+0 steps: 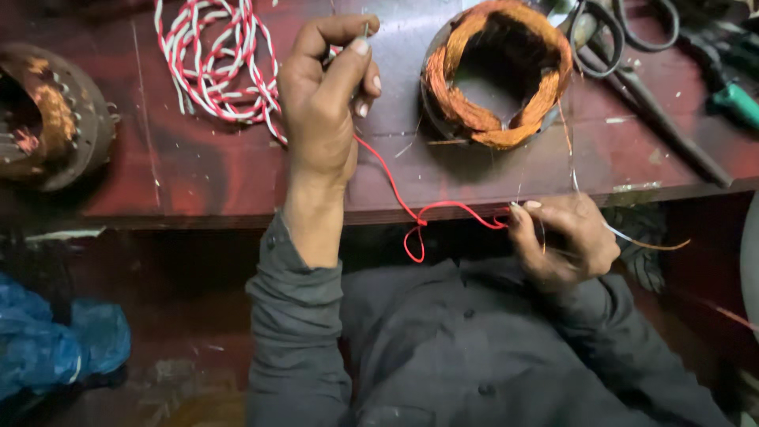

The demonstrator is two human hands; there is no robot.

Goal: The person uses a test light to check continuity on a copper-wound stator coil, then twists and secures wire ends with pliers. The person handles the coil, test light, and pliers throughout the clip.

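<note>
1. Old stator (47, 115) sits at the bench's far left, untouched.
2. Wire bundle (217, 63), red and white, lies just beside the left hand (320, 111).
3. Left hand is pinched on a thin metal tool (365, 32), raised over the bench.
4. Red wire (403, 202) runs from the left hand down past the bench edge, looped mid-span; a hard pull could likely tighten the loop into a knot.
5. Right hand (565, 241) grips the red wire's end below the edge; thin copper strands there might snap.
6. Copper coil (498, 75) stands near; scissors (613, 39) beyond.
7. Bench (198, 174) is worn red wood; the room is dim.
</note>
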